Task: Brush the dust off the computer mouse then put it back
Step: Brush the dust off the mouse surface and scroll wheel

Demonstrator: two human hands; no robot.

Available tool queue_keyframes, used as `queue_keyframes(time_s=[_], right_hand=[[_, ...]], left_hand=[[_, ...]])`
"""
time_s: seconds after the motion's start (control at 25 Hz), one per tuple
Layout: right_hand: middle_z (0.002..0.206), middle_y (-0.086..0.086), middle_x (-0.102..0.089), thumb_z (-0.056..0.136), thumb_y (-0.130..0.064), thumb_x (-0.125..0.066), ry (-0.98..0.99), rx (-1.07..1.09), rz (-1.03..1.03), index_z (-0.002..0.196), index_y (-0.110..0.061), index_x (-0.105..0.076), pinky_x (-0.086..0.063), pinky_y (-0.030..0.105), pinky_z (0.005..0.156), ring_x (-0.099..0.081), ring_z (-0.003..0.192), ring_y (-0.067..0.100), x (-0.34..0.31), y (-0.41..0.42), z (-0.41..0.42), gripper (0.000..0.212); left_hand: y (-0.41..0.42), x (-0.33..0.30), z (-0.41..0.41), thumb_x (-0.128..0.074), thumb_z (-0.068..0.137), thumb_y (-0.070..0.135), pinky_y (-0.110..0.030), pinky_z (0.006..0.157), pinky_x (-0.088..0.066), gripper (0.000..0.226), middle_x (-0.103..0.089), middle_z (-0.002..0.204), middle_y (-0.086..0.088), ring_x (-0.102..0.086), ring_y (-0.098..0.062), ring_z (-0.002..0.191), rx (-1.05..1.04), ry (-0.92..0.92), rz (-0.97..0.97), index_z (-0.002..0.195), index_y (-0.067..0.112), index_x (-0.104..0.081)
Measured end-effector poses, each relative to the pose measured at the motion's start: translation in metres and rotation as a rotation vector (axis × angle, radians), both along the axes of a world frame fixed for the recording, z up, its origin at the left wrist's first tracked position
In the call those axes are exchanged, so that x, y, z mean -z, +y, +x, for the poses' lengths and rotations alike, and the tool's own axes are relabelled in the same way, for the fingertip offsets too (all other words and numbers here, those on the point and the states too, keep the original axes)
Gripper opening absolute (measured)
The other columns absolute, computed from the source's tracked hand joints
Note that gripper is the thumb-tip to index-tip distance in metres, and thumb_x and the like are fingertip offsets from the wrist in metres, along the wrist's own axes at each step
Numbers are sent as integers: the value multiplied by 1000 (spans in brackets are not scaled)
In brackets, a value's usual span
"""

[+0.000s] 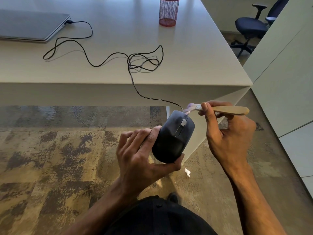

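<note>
The mouse [172, 137] sits in the middle of the frame, off the worktop [194, 53] and over the floor, so I judge the dust falls clear of the desk surface. My left hand [144, 156] cups it from below and the side, fingers curled round its body, buttons up for the brush [218, 109]. My right hand [225, 133] pinches the wooden handle, bristles touching the front near the wheel. The cable [108, 58] trails up to the closed laptop [32, 26], upper left.
</note>
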State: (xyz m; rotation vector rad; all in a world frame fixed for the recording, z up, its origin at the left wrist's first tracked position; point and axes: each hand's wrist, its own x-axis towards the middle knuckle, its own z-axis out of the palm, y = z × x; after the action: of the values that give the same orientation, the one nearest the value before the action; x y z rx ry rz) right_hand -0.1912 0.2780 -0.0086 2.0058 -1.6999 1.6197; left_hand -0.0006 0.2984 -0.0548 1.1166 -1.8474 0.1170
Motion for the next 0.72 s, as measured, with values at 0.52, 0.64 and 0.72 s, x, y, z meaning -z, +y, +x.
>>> queue_keyframes(time_s=[0.52, 0.64, 0.72], right_hand=[[82, -13, -69, 101, -35, -55, -241, -219, 4, 90, -26, -66, -56, 28, 66, -70, 74, 8, -6, 24, 8, 18], [83, -16, -69, 101, -37, -56, -254, -191, 5, 91, -33, -64, -57, 27, 66, -71, 75, 7, -7, 25, 11, 13], [84, -18, -69, 100, -35, -57, -250, -199, 10, 91, -29, -65, -55, 23, 67, -70, 75, 5, -6, 27, 13, 14]], left_hand=[[-5, 4, 1, -68, 71, 64, -24, 82, -38, 72, -68, 95, -6, -56, -11, 89, -23, 50, 80, 105, 1, -67], [-6, 3, 0, -68, 71, 64, -24, 83, -37, 71, -68, 94, -5, -55, -10, 88, -21, 48, 62, 105, 1, -66], [-6, 3, 0, -69, 70, 64, -25, 82, -37, 72, -69, 93, -5, -55, -10, 88, -25, 34, 50, 104, 1, -67]])
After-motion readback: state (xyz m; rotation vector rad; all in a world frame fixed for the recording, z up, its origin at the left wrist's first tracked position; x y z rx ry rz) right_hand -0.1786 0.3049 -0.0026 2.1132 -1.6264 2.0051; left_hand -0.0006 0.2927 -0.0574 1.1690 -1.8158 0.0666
